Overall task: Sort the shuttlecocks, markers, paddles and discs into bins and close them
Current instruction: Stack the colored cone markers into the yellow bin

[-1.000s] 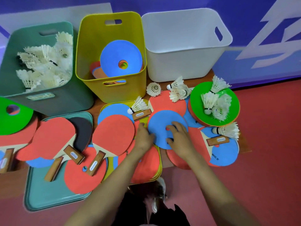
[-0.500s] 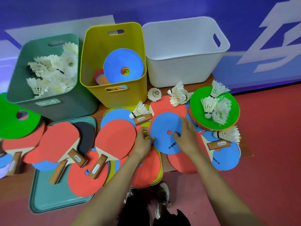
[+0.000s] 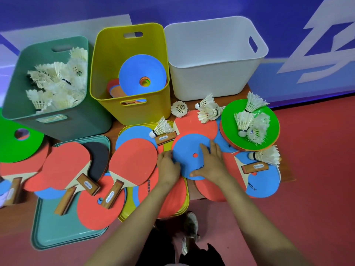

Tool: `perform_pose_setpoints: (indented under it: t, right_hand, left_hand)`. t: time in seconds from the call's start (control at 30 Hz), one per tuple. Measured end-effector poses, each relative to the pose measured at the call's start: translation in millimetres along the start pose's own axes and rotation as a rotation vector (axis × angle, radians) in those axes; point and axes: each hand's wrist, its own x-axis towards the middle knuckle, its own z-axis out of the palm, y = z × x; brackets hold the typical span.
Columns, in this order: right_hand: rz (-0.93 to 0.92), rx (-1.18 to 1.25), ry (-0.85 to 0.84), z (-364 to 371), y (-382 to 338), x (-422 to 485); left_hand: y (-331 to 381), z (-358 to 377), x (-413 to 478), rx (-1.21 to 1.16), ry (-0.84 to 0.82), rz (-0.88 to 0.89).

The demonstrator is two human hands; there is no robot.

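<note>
Head view: both hands now on one blue disc (image 3: 185, 150) mid-bench, just in front of the yellow bin (image 3: 132, 114). A sec ago the right hand's fingers covered the disc's centre. Now the centre hole shows, and the disc looks tipped up off the red paddles (image 3: 132, 160) and discs under it, though the camera shifted too.

Left hand (image 3: 169, 167) grips the disc's left rim w/ curled fingers; fingertips hidden. Right hand (image 3: 212, 166) lies flat on top, fingers straight, thumb along the near rim. The hands sit apart, w/ the disc between them.

Reading: disc is freed from the pile, so prob. next into the yellow bin, where stacked discs (image 3: 142, 73) already sit. Green bin (image 3: 57, 129) holds shuttlecocks.

Plenty left: loose shuttlecocks (image 3: 249, 123) on the green disc at right, paddles spread over the lids and the bench (image 3: 287, 171). No bin closed yet. Markers: none I can pick out.
</note>
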Motion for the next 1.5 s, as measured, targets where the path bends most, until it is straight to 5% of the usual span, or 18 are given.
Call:
perform_pose_setpoints:
  t: [0.17,0.4,0.7,0.87,1.27,1.5]
  right_hand:
    - [-0.011,0.008,0.057,7.0,-0.1,-0.9]
    - [-0.029,0.115,0.014,3.3,-5.1,5.1]
    - [-0.151,0.638,0.506,-27.9,-32.0,16.5]
    - [-0.352,0.591,0.694,-52.6,-73.5,18.5]
    - [-0.717,0.368,0.564,-80.2,-219.3,33.5]
    - [-0.774,0.366,0.505,-68.2,-327.7,56.4]
  left_hand:
    - [5.4,-9.5,2.3,-0.294,-0.004,-0.115]
    - [6.5,-27.6,5.4,-0.371,-0.129,-0.115]
    - [25.6,-66.3,-10.6,-0.612,0.030,0.046]
    - [26.6,-90.1,-17.0,-0.656,0.151,0.095]
    - [13.1,-212.3,-8.7,-0.799,0.494,0.235]
    - [-34.1,-303.8,24.6,-0.820,0.565,0.285]
